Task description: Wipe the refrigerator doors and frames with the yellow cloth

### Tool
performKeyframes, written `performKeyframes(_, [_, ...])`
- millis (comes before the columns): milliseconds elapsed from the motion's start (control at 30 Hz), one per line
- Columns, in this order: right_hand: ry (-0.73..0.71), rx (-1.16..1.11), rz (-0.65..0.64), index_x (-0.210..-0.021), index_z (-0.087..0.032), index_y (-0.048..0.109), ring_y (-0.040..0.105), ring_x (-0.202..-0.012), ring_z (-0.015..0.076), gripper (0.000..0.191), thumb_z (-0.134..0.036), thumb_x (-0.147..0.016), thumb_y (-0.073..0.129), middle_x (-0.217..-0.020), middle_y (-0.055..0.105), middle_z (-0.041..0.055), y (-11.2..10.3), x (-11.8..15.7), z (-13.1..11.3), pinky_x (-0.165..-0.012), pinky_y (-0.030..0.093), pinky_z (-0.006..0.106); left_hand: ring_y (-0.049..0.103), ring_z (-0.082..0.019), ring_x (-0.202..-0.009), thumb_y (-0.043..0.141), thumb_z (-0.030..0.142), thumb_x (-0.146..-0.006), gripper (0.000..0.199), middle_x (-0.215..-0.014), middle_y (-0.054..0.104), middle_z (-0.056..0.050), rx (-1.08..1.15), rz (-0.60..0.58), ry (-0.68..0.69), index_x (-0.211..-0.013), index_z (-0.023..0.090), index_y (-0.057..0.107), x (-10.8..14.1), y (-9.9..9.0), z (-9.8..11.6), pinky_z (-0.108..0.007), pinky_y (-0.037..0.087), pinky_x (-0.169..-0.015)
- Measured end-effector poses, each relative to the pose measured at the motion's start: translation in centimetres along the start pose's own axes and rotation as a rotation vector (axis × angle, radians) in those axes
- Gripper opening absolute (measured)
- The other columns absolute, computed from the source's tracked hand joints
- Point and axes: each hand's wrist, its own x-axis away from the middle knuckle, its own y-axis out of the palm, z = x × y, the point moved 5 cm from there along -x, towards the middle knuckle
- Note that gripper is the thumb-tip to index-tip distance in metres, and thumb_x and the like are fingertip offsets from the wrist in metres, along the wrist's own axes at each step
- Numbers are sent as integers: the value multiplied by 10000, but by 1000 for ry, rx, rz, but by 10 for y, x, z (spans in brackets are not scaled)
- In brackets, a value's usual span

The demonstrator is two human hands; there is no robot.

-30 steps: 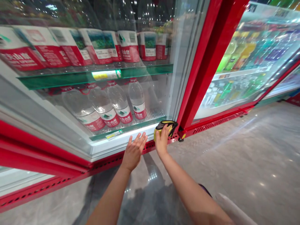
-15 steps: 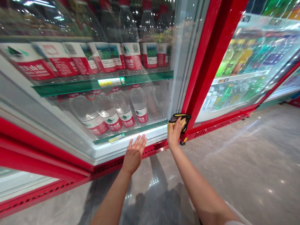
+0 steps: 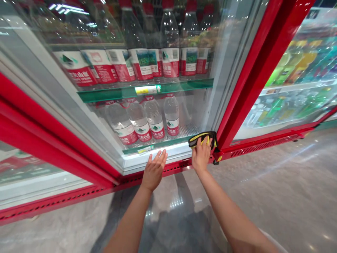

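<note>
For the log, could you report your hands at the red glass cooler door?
Right hand holding black-and-yellow cloth at door's lower corner; left hand open by sill.

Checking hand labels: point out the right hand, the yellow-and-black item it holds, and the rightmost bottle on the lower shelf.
Right hand (image 3: 201, 156): head view, on the back of the hand.
Yellow-and-black pad (image 3: 202, 139): head view, on its top above the fingers.
Water bottle (image 3: 171, 112): head view, on its clear body above the label.

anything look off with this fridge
Nothing stands out: the water bottles stand in neat rows behind the glass door, the red frame looks undamaged, and no spill shows on the floor.
</note>
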Motion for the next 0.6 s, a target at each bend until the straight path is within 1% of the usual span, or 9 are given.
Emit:
performKeyframes(33, [41, -8, 45, -1575, -143, 362, 61, -1559, 418, 639, -187, -944, 446, -1662, 239, 228, -3, -6, -9, -1103, 359, 644, 305, -218, -1534, 361, 41, -966, 612, -1583, 456, -105, 4, 9, -4, -1568, 148, 346, 3, 0, -3, -499, 179, -1283])
performKeyframes(100, [33, -9, 57, -1599, -151, 310, 30, -1558, 430, 682, -182, -933, 454, -1677, 197, 221, -4, -11, -36, -1101, 349, 658, 296, -220, -1538, 382, 70, -975, 608, -1580, 461, -108, 11, 31, -20, -1575, 150, 327, 9, -1, -9, -512, 148, -1288])
performKeyframes(133, [-14, 0, 22, -1592, -173, 337, 51, -1554, 438, 676, -180, -928, 465, -1672, 226, 209, -1, -8, -50, -1098, 349, 659, 295, -220, -1538, 389, 83, -980, 605, -1577, 466, -106, 13, 41, -28, -1577, 150, 322, 12, -1, -12, -515, 128, -1292])
performKeyframes(200, [-168, 25, -107, -1550, -244, 433, 151, -1536, 440, 639, -176, -918, 498, -1641, 335, 169, 8, 8, -71, -1092, 362, 642, 301, -218, -1536, 390, 96, -985, 602, -1572, 476, -102, 16, 47, -39, -1580, 155, 317, 19, -2, -17, -515, 92, -1295])
performKeyframes(267, [-311, 48, -243, -1495, -311, 512, 268, -1499, 418, 607, -166, -906, 533, -1596, 433, 128, 18, 31, -74, -1084, 384, 606, 307, -218, -1533, 380, 97, -984, 605, -1573, 473, -105, 20, 31, -51, -1582, 162, 317, 26, -4, -21, -515, 73, -1295])
performKeyframes(333, [-354, 65, -301, -1455, -328, 560, 336, -1469, 394, 572, -167, -906, 551, -1561, 486, 117, 22, 45, -67, -1078, 399, 579, 312, -220, -1532, 371, 94, -978, 608, -1581, 460, -107, 21, 2, -70, -1580, 168, 327, 35, -6, -28, -515, 60, -1293])
performKeyframes(433, [-252, 64, -211, -1437, -264, 586, 298, -1486, 407, 507, -217, -934, 550, -1557, 478, 157, 17, 43, -65, -1077, 396, 583, 321, -224, -1528, 374, 97, -971, 603, -1584, 456, -101, 19, -36, -102, -1569, 172, 356, 48, -10, -40, -512, 32, -1293])
performKeyframes(533, [-154, 48, -97, -1471, -213, 549, 210, -1510, 452, 520, -267, -954, 536, -1592, 415, 188, 11, 32, -96, -1069, 381, 620, 335, -233, -1522, 395, 110, -965, 601, -1586, 455, -95, 13, -55, -143, -1560, 188, 378, 60, -15, -54, -523, 22, -1290])
performKeyframes(600, [-187, 42, -118, -1500, -246, 515, 229, -1500, 461, 542, -263, -958, 520, -1608, 399, 170, 15, 35, -122, -1056, 380, 637, 334, -237, -1522, 404, 110, -958, 607, -1585, 456, -96, 13, -58, -168, -1557, 203, 387, 66, -18, -61, -535, 38, -1289])
